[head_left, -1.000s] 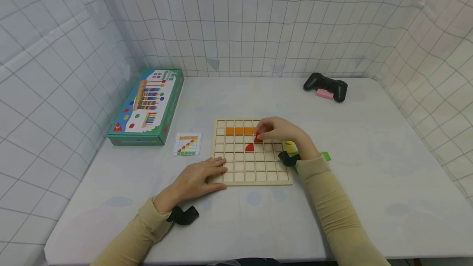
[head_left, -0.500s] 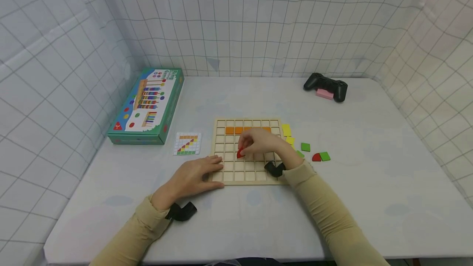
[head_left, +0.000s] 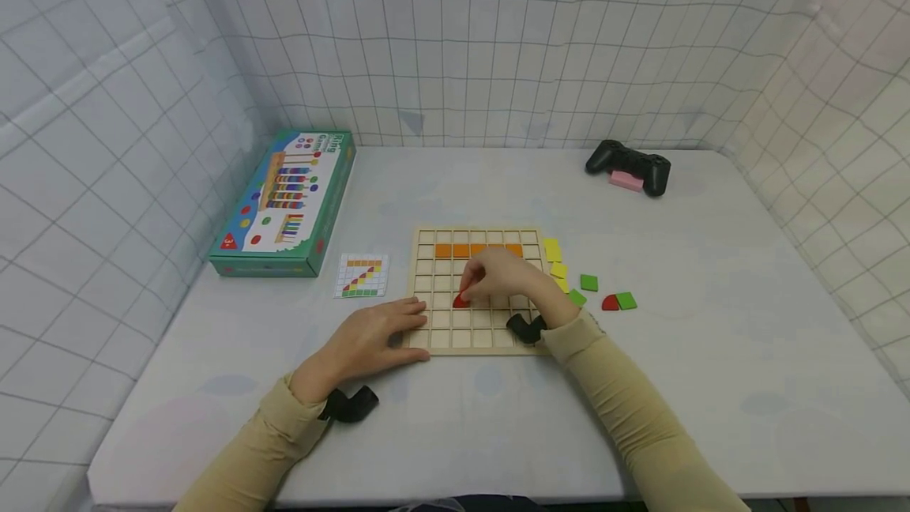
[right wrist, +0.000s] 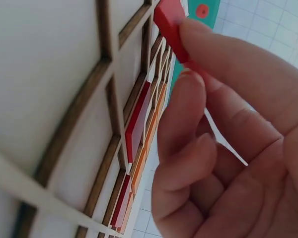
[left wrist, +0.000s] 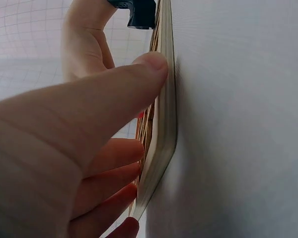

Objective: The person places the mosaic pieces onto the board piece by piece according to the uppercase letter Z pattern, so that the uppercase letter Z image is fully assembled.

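Note:
My right hand (head_left: 498, 273) pinches a red quarter-circle tile (head_left: 460, 302) between thumb and fingers, low over a cell left of centre on the wooden grid board (head_left: 462, 342). In the right wrist view that red tile (right wrist: 171, 27) is tilted at the fingertips, and two more red tiles (right wrist: 137, 121) lie in cells farther along. My left hand (head_left: 375, 338) rests on the board's left edge with fingers spread; in the left wrist view its thumb (left wrist: 151, 67) presses the board's rim (left wrist: 166, 109). A row of orange square tiles (head_left: 460, 251) fills cells near the top, partly hidden by my right hand.
A pattern card (head_left: 361, 276) lies left of the board, with a green game box (head_left: 284, 204) behind it. Yellow tiles (head_left: 552, 250), green tiles (head_left: 588, 282) and another red tile (head_left: 610, 303) lie to the right. A black game controller (head_left: 629, 167) sits on a pink block at the back right.
My right hand has moved left and toward me with a red tile, then lowered it slightly onto the board. Loose tiles on the right came into view. The left hand has barely moved.

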### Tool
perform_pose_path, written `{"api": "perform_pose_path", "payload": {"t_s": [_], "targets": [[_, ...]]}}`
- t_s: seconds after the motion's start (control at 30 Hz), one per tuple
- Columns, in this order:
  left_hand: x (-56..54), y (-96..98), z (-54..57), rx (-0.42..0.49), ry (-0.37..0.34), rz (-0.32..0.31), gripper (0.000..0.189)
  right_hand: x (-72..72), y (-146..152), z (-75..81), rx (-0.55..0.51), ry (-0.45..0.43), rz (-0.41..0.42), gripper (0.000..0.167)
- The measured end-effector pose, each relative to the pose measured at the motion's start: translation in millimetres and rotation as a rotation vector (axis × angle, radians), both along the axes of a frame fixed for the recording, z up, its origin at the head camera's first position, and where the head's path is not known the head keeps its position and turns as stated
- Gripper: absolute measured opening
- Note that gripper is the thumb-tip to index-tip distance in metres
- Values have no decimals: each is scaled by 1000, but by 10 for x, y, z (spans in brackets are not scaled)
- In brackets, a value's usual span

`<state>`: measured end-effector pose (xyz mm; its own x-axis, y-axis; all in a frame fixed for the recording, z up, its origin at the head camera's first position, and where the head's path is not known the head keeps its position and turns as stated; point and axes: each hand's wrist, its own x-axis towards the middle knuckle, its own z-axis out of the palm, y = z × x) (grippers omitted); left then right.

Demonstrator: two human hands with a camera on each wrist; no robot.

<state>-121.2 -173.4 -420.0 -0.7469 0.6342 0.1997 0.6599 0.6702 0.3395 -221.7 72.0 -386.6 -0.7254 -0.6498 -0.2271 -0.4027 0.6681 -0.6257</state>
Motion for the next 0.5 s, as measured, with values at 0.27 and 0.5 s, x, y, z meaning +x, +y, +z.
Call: {"api": "perform_pose_path", "payload": {"t_s": [0.27, 0.5], "targets": [[11, -44, -17, -9, -14, 11, 57, 4, 60, 38, 7, 45, 4, 14], [34, -84, -16, -19, -25, 17, 58, -43, 461, 247, -127, 77, -48, 28]]}}
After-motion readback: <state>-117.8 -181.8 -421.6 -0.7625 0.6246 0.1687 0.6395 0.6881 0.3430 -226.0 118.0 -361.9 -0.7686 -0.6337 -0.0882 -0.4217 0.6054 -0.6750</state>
